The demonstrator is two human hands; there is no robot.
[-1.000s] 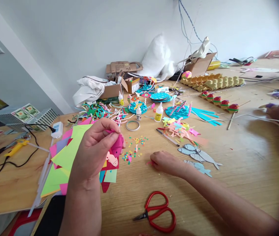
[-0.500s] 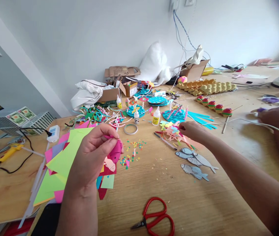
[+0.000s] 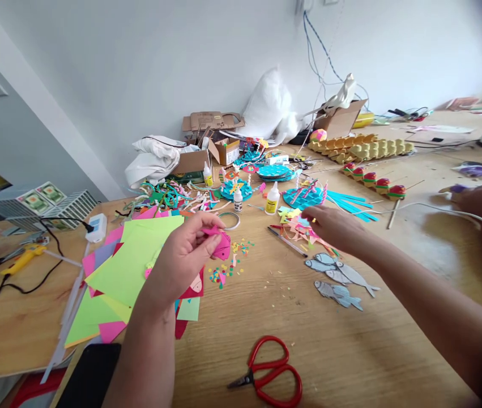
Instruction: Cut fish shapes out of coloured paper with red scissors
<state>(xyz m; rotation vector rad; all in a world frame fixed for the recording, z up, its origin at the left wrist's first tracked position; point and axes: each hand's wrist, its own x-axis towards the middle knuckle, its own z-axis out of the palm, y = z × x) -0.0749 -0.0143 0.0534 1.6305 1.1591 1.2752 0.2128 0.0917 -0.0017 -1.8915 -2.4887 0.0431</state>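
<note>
My left hand [image 3: 192,249] pinches a dark pink paper fish [image 3: 222,246] with drawn black lines between thumb and fingers, above the table. My right hand [image 3: 328,224] is over a heap of pink and yellow paper scraps [image 3: 295,218], back of the hand up, fingers loosely bent and apart. I see nothing in its fingers, though their undersides are partly hidden. Several grey paper fish [image 3: 338,275] lie in front of it. Red-handled scissors [image 3: 268,374] rest near the front edge. A pen [image 3: 287,241] lies beside the scraps.
Green paper sheets [image 3: 139,260] are stacked at left, beside a black phone-like slab [image 3: 90,377]. Glue bottles [image 3: 272,199], a tape roll [image 3: 232,221] and blue woven discs [image 3: 304,195] stand behind. Another person's hand [image 3: 478,198] is at right, near a white cable [image 3: 427,205].
My left hand has moved right and slightly up with the pink fish. My right hand has shifted a little left over the scraps, its fingers stretched out more. The view has shifted slightly.
</note>
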